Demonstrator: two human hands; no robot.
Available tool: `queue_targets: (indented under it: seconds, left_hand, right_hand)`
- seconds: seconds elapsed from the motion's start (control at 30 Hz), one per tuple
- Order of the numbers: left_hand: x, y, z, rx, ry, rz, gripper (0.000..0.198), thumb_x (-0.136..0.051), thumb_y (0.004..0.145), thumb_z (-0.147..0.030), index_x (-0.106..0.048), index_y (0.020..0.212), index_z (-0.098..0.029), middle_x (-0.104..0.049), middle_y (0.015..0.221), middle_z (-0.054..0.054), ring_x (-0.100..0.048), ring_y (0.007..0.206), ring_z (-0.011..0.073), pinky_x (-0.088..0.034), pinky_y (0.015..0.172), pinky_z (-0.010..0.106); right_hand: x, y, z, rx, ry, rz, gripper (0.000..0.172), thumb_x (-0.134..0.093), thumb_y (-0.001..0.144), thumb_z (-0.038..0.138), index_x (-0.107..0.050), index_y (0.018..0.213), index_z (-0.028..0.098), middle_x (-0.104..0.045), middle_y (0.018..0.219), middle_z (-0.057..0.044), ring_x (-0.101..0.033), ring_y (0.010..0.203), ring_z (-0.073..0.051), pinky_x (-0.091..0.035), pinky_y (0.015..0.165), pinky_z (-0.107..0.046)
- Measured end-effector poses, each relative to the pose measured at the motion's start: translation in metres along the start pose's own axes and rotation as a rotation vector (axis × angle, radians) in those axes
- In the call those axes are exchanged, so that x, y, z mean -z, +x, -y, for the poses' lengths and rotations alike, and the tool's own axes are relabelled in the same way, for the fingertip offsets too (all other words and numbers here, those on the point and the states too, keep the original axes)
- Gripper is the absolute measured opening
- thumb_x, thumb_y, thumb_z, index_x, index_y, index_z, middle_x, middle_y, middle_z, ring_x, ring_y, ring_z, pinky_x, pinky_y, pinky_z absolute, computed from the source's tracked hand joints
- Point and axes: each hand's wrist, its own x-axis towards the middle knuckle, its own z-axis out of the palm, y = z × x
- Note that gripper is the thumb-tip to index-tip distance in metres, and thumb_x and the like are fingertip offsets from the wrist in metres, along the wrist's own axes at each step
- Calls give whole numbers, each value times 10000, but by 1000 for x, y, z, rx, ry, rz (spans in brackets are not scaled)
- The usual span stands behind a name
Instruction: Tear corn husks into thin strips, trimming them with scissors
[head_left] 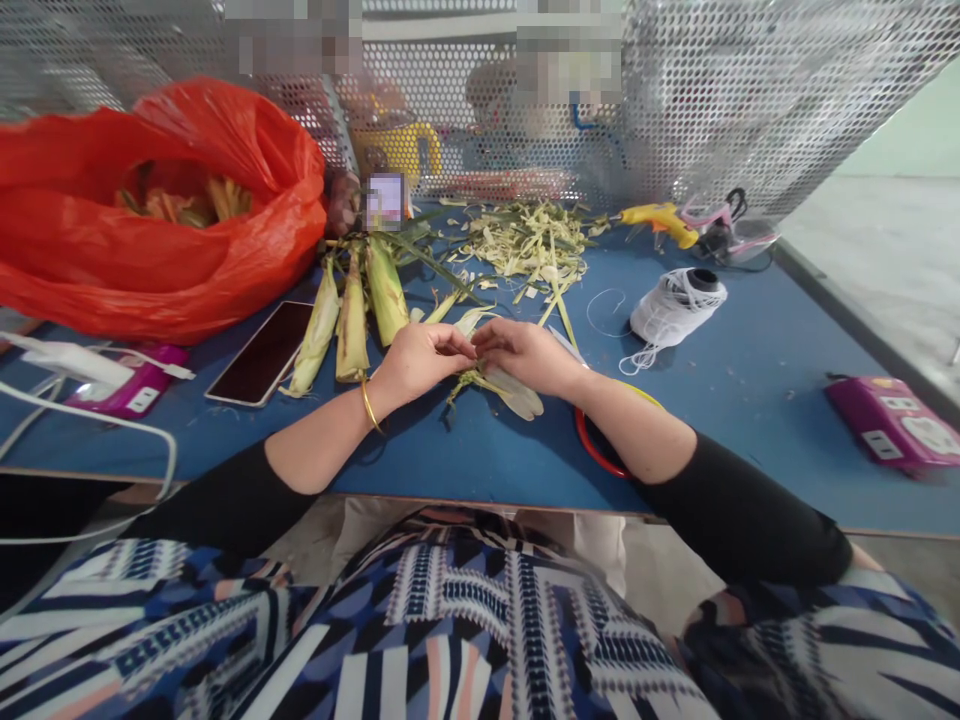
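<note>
My left hand [421,360], with a gold bangle at the wrist, and my right hand [531,357] meet fingertip to fingertip above the blue table. Both are closed in a pinch on a pale corn husk [519,396], whose rounded ends stick out below my right hand. The exact grip is hidden by the fingers. Small green tufts hang beneath the fingertips. Left of my left hand lie corn ears in their husks [352,325]. Scissors with red and yellow handles [591,443] lie partly under my right forearm.
A red plastic bag [277,215] stands far left, near a phone [262,352] and a purple power strip [154,375]. Husk shreds [529,245] lie behind my hands. A thread spool [671,312], a yellow glue gun [664,222] and another purple socket block [889,420] are right. Perforated metal mesh [690,120] borders the back.
</note>
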Motion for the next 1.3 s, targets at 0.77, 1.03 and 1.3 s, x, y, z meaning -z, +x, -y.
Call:
queue_targets:
  seconds: [0.77, 1.03, 1.3]
  left_hand:
    - [-9, -7, -6, -219, 548, -185, 111, -610, 791, -202, -719, 773, -215, -748, 824, 57, -675, 802, 223, -456, 726, 315]
    - [-9, -9, -7, -296, 472, -228, 100, -644, 811, -240, -724, 760, -208, -742, 825, 55, -667, 805, 201, -455, 721, 288]
    - [-10, -8, -6, -309, 391, -234, 92, -671, 805, -258, -723, 738, -223, -738, 787, 29, -671, 798, 193, -476, 766, 301]
  right_hand:
    - [0, -2, 6, -10, -114, -38, 202, -537, 779, 68, -649, 907, 178, -719, 768, -6, -676, 744, -142, -507, 743, -273]
    - [1, 0, 9, -23, -181, -104, 182, -644, 682, 67, -726, 817, 157, -688, 812, -14, -593, 732, -135, -445, 683, -257]
    - [-1, -1, 10, -68, -79, -85, 73, -617, 716, 179, -680, 722, 141, -598, 640, 30, -484, 594, -94, -357, 563, -222]
